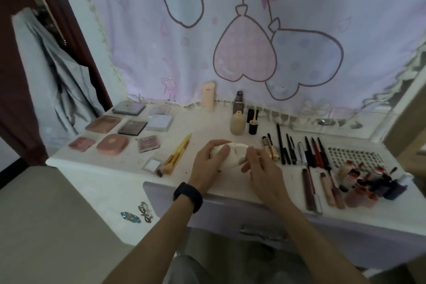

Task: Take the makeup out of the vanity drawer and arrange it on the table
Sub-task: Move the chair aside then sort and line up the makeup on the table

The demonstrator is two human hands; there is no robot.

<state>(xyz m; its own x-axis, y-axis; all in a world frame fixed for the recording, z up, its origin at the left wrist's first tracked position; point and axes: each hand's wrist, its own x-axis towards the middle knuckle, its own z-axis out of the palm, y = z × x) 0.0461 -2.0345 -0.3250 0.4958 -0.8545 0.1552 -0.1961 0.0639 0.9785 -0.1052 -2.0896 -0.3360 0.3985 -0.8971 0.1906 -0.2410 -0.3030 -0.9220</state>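
**Inspector A:** Step in hand, by my reading: placing one item. Both hands are on a white case [234, 152] at the centre of the frame, which sits on the table [202, 127] between the brushes [177, 157] and the pencils [297, 150].

**Inspector B:** Grip?

**A:** The left hand [207, 163] has its fingers curled over the case's left end. The right hand [262, 168] appears to pinch the right end between fingers and thumb, but it is blurred, so that is less certain.

**B:** Condition of the case?

**A:** Rounded, pale and smooth, with a thin seam across the top. Probably a hard compact.

**B:** Progress?

**A:** Well advanced, I judge. Palettes [129, 127] are laid out in the left part of the frame, bottles [238, 122] above centre, and lipsticks [364, 182] at the right. The drawer front [230, 221] shows at lower centre, but its inside is not visible.

**B:** Next move?

**A:** Settle the case square in its gap and let go without knocking the pencils just beside it.
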